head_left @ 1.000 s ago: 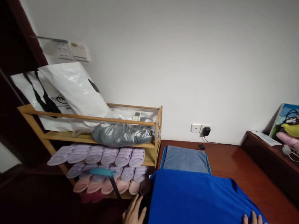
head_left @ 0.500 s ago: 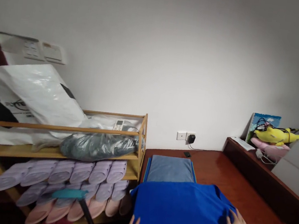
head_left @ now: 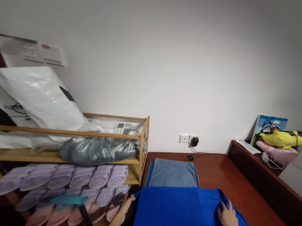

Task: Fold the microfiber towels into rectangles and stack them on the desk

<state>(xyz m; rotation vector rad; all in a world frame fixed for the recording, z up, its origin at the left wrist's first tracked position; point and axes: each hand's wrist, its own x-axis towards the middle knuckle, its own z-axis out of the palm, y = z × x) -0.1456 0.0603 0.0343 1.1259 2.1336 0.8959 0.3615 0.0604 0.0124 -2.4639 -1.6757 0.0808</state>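
Blue cloth (head_left: 173, 216) spread on the reddish-brown tabletop (head_left: 223, 178), just right of the wooden shoe rack (head_left: 133, 173) and toward the person's side of it. Left hand (head_left: 124, 210) beside the rack's right end, level with its lower rows; fingertips drawn together at the cloth's far left corner, which they appear to pinch. A small pale tag, perhaps, shows there. Right hand (head_left: 228, 219) at the cloth's far edge on the side away from the rack, fingers bent over the fabric; whether they grip a fold or merely press, cannot tell. A folded grey cloth (head_left: 175, 173) lies right of the rack's end post, its near part hidden by the blue. Lilac slippers (head_left: 99, 176) line the rack; a turquoise-headed thing (head_left: 68, 200) stands before them. Risks, as judged: a light pinch at the rack-side corner could let it slip and drop toward the slippers; a sideways swing of the left hand could knock a slipper off the rack, the gap being narrow; unequal pull between hands could skew or bunch the blue; a low drag away from the person could push the grey fold askew beside the rack.
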